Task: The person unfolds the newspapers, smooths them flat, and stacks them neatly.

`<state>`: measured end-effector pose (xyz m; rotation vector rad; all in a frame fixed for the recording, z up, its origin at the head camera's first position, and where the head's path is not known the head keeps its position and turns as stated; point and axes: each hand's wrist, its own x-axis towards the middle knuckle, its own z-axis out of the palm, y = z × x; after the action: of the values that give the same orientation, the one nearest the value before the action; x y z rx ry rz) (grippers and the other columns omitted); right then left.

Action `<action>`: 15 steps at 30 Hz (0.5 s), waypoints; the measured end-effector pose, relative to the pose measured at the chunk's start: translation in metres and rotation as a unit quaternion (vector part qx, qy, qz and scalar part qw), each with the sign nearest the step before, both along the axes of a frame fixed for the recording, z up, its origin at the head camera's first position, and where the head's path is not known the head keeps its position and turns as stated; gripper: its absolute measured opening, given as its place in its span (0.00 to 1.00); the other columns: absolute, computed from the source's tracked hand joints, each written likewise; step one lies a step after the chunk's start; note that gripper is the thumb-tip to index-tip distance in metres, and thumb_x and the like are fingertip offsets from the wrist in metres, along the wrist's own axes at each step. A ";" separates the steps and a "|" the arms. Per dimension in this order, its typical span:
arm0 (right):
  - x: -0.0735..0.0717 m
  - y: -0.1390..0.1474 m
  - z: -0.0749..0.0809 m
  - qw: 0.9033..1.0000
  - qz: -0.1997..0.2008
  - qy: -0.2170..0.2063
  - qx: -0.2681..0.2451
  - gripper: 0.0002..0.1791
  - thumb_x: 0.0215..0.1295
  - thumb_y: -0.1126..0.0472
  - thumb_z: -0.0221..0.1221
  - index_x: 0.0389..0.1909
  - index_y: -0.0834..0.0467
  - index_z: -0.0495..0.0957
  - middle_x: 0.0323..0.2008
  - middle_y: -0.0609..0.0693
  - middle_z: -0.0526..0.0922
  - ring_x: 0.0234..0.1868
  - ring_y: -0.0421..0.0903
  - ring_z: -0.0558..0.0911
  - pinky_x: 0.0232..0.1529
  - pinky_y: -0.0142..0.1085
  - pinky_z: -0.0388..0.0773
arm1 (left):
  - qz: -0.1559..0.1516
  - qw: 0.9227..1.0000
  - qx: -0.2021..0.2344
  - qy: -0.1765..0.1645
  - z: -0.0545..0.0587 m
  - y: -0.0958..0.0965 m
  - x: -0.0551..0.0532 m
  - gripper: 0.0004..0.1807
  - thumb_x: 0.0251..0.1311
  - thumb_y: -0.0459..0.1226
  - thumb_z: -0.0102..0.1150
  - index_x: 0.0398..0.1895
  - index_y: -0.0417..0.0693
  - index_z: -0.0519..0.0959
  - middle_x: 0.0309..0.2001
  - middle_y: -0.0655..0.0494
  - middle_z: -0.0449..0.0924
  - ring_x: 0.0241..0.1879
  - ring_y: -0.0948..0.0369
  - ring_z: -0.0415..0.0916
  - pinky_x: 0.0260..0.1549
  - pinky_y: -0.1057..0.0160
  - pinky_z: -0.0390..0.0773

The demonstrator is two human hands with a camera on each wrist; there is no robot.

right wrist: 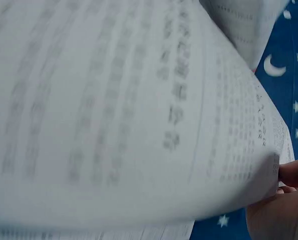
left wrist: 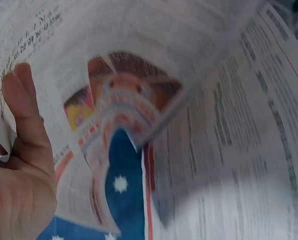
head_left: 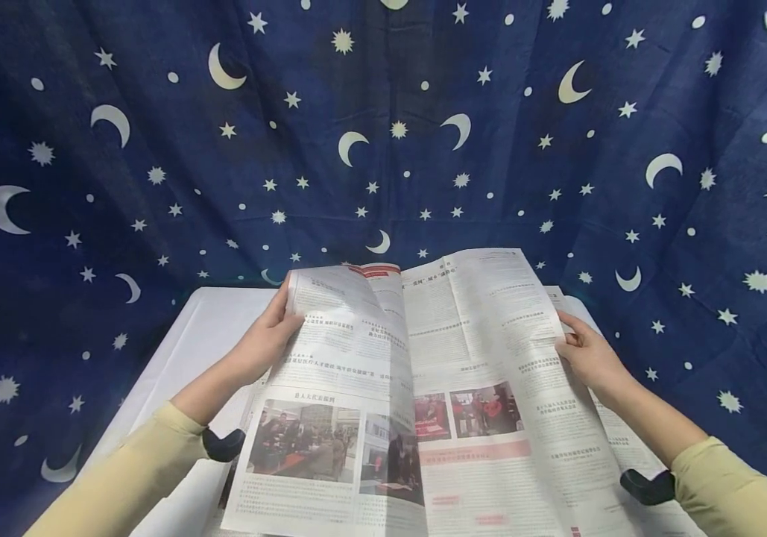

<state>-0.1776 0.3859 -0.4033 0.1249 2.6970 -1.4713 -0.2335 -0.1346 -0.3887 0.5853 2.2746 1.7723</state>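
An opened newspaper (head_left: 464,335) with printed columns and colour photos is held up over a white table, its pages bowed. At its left edge my left hand (head_left: 265,339) pinches the sheet, thumb in front and fingers behind. The left wrist view shows the left hand (left wrist: 23,150) with its fingers behind the page and the backs of further pages beside it. My right hand (head_left: 591,358) pinches the right edge of the newspaper between thumb and fingers. In the right wrist view the page (right wrist: 113,100) fills most of the frame, with the right hand (right wrist: 284,200) at its edge.
The white table (head_left: 215,313) shows to the left of the newspaper. More newspaper sheets (head_left: 625,440) lie beneath, on the right. A dark blue curtain (head_left: 383,149) with moons and stars hangs behind the table. Black straps (head_left: 648,488) sit at both wrists.
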 end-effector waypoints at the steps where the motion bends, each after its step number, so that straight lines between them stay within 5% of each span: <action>1: 0.001 0.005 0.000 1.000 -0.004 0.000 0.003 0.36 0.79 0.68 0.43 0.82 0.63 0.40 0.63 0.74 0.71 0.46 0.50 0.81 0.39 0.35 0.80 | 0.000 1.000 0.007 -0.008 -0.001 -0.006 0.000 0.39 0.82 0.38 0.33 0.81 0.78 0.27 0.83 0.50 0.31 0.61 0.44 0.74 0.46 0.57 0.86; 4: 0.003 0.020 -0.001 0.999 -0.024 0.001 0.028 0.36 0.79 0.67 0.43 0.81 0.65 0.40 0.65 0.76 0.67 0.49 0.54 0.80 0.38 0.32 0.79 | -0.001 1.000 0.018 -0.023 -0.007 -0.023 -0.001 0.39 0.82 0.37 0.34 0.81 0.78 0.27 0.83 0.50 0.34 0.68 0.43 0.68 0.51 0.64 0.83; 8: 0.005 0.042 -0.007 0.996 -0.051 0.007 0.067 0.35 0.79 0.66 0.42 0.81 0.65 0.41 0.69 0.78 0.60 0.58 0.67 0.75 0.49 0.46 0.79 | 0.001 1.000 0.008 -0.028 -0.019 -0.044 -0.005 0.40 0.82 0.38 0.36 0.82 0.71 0.27 0.83 0.50 0.33 0.73 0.43 0.59 0.57 0.69 0.76; 12: 0.005 0.064 -0.015 0.993 -0.065 0.010 0.097 0.34 0.79 0.66 0.41 0.81 0.66 0.42 0.69 0.80 0.59 0.59 0.70 0.73 0.48 0.55 0.76 | 0.011 0.999 -0.026 -0.037 -0.032 -0.060 -0.008 0.41 0.82 0.39 0.39 0.83 0.62 0.25 0.83 0.48 0.29 0.78 0.41 0.47 0.73 0.50 0.60; 15: 0.006 0.078 -0.021 0.992 -0.068 0.006 0.108 0.34 0.79 0.66 0.40 0.80 0.68 0.42 0.68 0.81 0.59 0.57 0.69 0.73 0.47 0.54 0.75 | 0.023 0.996 -0.062 -0.052 -0.043 -0.070 -0.009 0.42 0.81 0.39 0.40 0.83 0.58 0.25 0.83 0.46 0.27 0.80 0.40 0.36 0.74 0.35 0.42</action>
<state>-0.1720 0.4636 -0.4245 0.3171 2.9016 -1.2083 -0.2423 -0.2041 -0.4322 0.4112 2.3250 1.6256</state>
